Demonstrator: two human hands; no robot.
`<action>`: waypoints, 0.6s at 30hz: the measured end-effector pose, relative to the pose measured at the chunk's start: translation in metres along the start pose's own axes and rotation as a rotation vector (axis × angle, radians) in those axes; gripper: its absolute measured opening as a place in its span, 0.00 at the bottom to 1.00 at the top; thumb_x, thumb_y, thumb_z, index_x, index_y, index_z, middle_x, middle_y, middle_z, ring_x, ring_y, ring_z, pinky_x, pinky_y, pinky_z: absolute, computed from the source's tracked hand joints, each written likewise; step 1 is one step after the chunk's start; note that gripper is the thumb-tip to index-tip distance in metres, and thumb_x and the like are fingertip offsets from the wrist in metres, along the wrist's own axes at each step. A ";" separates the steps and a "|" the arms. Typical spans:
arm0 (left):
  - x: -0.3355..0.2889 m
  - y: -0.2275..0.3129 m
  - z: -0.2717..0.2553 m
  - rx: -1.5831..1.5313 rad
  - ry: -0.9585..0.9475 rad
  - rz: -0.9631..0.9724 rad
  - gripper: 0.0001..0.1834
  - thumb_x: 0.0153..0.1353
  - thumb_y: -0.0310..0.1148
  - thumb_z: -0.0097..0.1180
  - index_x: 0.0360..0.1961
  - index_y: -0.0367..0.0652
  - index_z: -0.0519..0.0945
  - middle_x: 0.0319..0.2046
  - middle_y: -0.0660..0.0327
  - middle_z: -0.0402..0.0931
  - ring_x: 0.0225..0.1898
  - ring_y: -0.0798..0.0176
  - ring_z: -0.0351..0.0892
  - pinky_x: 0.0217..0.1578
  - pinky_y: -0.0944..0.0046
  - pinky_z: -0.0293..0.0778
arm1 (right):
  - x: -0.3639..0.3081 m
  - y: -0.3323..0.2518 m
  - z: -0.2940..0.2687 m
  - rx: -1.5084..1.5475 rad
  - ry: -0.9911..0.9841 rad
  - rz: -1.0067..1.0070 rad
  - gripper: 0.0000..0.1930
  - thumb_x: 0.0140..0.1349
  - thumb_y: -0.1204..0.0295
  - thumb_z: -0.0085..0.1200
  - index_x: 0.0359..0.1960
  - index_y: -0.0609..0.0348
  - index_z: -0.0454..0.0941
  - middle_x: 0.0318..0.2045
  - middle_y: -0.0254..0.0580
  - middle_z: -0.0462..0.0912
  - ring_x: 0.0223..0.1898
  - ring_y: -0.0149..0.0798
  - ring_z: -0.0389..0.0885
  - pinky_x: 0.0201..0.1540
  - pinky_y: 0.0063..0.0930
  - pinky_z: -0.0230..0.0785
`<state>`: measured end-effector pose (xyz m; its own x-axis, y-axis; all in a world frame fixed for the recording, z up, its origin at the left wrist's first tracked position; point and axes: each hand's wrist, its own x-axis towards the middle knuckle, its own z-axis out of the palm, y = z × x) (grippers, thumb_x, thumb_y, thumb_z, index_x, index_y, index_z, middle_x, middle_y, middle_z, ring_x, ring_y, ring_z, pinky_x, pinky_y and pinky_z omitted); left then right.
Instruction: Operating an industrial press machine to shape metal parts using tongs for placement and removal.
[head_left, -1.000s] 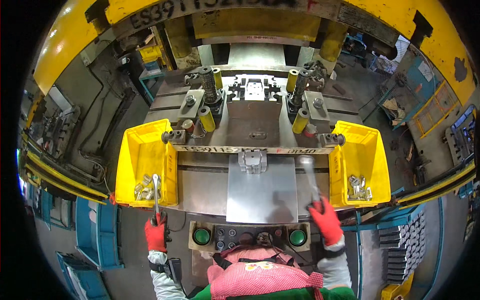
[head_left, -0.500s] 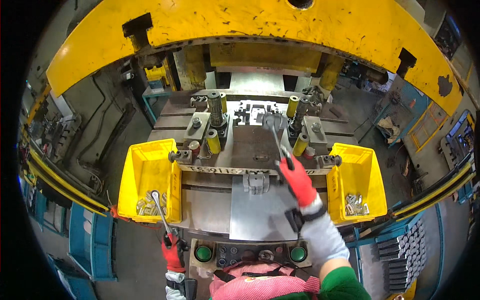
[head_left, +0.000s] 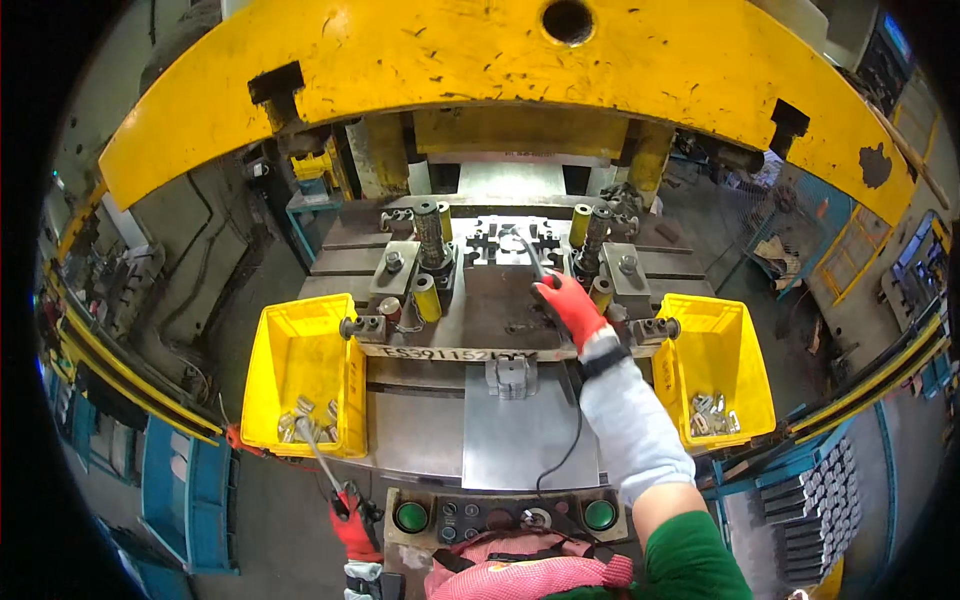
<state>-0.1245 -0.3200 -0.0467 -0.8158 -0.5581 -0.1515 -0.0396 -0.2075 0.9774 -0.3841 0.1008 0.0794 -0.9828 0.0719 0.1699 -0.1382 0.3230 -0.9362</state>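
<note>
My right hand point(head_left: 575, 308), in a red glove, is closed on the dark handle of a long-shanked metal tool point(head_left: 530, 255). Its tip is over the bright die point(head_left: 487, 240) at the far middle of the press bed. At the lower left my left hand point(head_left: 354, 528), also red-gloved, grips a similar tool point(head_left: 322, 462). That tool's rounded head lies at the small metal parts point(head_left: 306, 412) in the left yellow bin point(head_left: 262, 365); whether it touches them I cannot tell. The exact kind of both tools is unclear.
A yellow press ram point(head_left: 480, 60) arches overhead. Guide posts point(head_left: 430, 235) flank the die. A ribbed metal block point(head_left: 512, 378) stands by a flat plate point(head_left: 525, 435). The right yellow bin point(head_left: 745, 340) holds metal parts. Green buttons point(head_left: 411, 516) sit near me. A dark cable point(head_left: 575, 440) hangs down.
My right hand has moved leftward and farther in, bringing its tool over the die. My left hand and its tool are slightly lower, the tool's head nearer the parts. The view has shifted a little.
</note>
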 end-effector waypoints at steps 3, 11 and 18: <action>-0.004 -0.018 -0.013 -0.063 0.208 -0.009 0.10 0.52 0.32 0.51 0.35 0.42 0.68 0.19 0.68 0.64 0.18 0.73 0.63 0.16 0.72 0.62 | -0.091 -0.017 -0.014 0.398 0.195 0.039 0.25 0.53 0.71 0.48 0.54 0.58 0.57 0.32 0.37 0.71 0.32 0.26 0.67 0.34 0.18 0.62; -0.006 -0.110 -0.077 0.453 0.019 -0.437 0.15 0.48 0.44 0.54 0.27 0.45 0.67 0.12 0.64 0.62 0.10 0.67 0.58 0.12 0.65 0.60 | -0.371 0.120 -0.100 -0.132 1.336 0.315 0.25 0.52 0.66 0.49 0.49 0.67 0.58 0.47 0.48 0.65 0.44 0.40 0.64 0.46 0.30 0.57; 0.049 -0.191 -0.085 1.140 -0.336 -0.598 0.54 0.28 0.60 0.60 0.48 0.27 0.58 0.50 0.43 0.57 0.53 0.53 0.58 0.48 0.61 0.61 | -0.480 0.287 -0.036 -0.175 0.506 0.715 0.32 0.42 0.63 0.58 0.47 0.69 0.60 0.39 0.54 0.70 0.41 0.45 0.69 0.44 0.32 0.61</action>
<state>-0.1081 -0.3763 -0.2529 -0.5992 -0.3592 -0.7155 -0.7628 0.5274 0.3741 0.0526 0.1934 -0.2596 -0.6498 0.7057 -0.2825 0.5481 0.1776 -0.8173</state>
